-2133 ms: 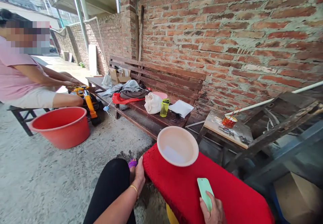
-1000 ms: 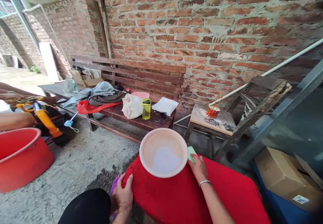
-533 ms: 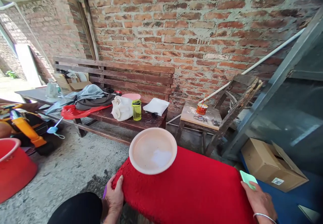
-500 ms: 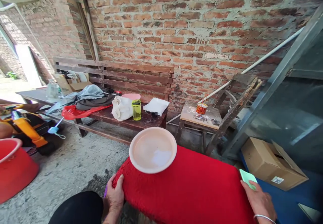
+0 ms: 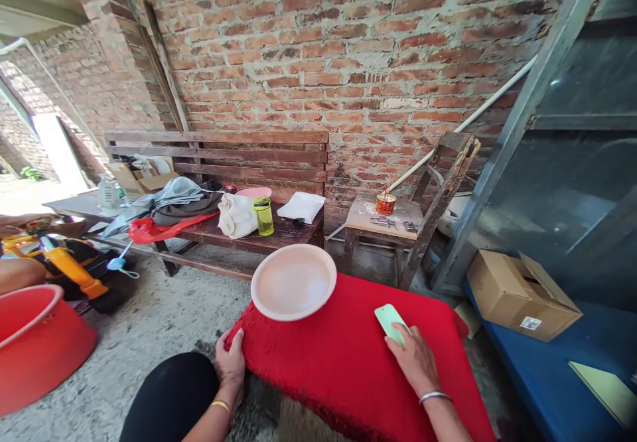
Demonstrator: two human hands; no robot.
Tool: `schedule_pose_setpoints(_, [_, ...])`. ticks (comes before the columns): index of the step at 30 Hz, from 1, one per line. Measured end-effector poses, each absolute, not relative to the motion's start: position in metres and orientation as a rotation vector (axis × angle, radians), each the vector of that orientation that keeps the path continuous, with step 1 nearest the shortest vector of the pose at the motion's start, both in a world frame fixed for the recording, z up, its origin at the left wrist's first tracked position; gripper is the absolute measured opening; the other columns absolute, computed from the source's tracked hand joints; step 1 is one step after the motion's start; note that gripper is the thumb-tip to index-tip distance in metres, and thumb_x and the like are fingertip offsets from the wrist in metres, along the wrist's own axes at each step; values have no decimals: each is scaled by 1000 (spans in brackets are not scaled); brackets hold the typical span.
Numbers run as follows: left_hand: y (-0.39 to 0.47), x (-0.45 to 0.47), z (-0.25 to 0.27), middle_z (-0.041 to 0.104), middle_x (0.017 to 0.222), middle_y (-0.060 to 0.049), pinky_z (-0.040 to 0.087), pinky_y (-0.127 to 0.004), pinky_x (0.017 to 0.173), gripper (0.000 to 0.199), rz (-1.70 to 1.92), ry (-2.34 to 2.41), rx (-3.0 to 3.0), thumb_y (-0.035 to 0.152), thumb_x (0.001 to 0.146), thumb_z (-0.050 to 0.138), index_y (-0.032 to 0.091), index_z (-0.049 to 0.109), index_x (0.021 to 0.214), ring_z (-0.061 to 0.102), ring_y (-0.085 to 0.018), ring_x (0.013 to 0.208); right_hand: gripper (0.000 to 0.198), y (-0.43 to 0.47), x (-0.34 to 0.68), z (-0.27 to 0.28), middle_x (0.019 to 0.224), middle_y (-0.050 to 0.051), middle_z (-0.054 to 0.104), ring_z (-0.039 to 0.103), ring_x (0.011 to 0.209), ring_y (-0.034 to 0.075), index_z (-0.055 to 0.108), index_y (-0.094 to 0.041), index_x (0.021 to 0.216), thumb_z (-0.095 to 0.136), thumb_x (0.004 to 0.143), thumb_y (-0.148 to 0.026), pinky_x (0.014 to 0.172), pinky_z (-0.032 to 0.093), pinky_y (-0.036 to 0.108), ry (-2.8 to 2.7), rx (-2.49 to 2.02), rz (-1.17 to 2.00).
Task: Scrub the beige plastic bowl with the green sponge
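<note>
Red brick makes the wall (image 5: 308, 64) at the back. In front of the person, the desk (image 5: 303, 369) is covered with a red cloth (image 5: 343, 349). Well apart from its left edge, a big red tub (image 5: 54, 362) stands on the floor (image 5: 144, 322). Beyond the right edge there is a cardboard box (image 5: 515, 302). A pale pink basin (image 5: 286, 283) sits upright at the far left corner of the desk. The left hand (image 5: 231, 360) is clamped on the near left corner, with the thumb on the cloth. The right hand (image 5: 415, 359) is closed on a flat, light green piece (image 5: 389, 321), over the right part of the desk; if this piece touches the cloth, I cannot tell. Smallest are the silver bangle (image 5: 434, 395) on the right wrist and the yellow bangle (image 5: 220, 403) on the left.
</note>
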State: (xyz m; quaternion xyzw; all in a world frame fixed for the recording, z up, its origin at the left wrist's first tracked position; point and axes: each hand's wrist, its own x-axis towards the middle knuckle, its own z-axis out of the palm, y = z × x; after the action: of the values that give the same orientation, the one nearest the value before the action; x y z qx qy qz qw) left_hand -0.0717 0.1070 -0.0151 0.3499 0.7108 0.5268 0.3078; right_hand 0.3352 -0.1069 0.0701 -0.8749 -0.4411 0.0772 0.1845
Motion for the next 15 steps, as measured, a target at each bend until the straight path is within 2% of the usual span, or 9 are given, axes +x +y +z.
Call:
schedule_pose_setpoints(3, [110,-74,-20,68,102,-9,50,-45,97,49,1395,1871,927,50,71,65,18,65,107,64,-28,100,52,-139,379,83,105,11,61,66,97,29,63,-25,130,42,89,-49,87,51,40,-1075,-2603,250])
schedule_pose_setpoints(7, [114,-76,-25,67,101,-8,50,-45,96,47,1395,1870,921,50,71,65,18,65,106,64,-28,99,64,-190,434,98,106,14,62,68,93,30,57,-26,137,30,90,-60,88,51,42,-714,-2807,324])
schedule_pose_setpoints(11, [114,-75,-26,68,101,-8,50,-45,95,46,1376,1886,916,49,72,65,19,64,107,64,-28,97,75,-214,453,107,114,20,59,66,94,35,54,-26,140,17,89,-66,84,50,51,-474,-2908,218])
schedule_pose_setpoints(15, [114,-74,-25,69,103,-9,51,-44,94,47,1379,1867,934,48,72,64,18,64,108,65,-28,98,81,-191,437,106,98,15,60,66,82,31,55,-25,137,17,84,-74,85,52,47,-587,-2746,272])
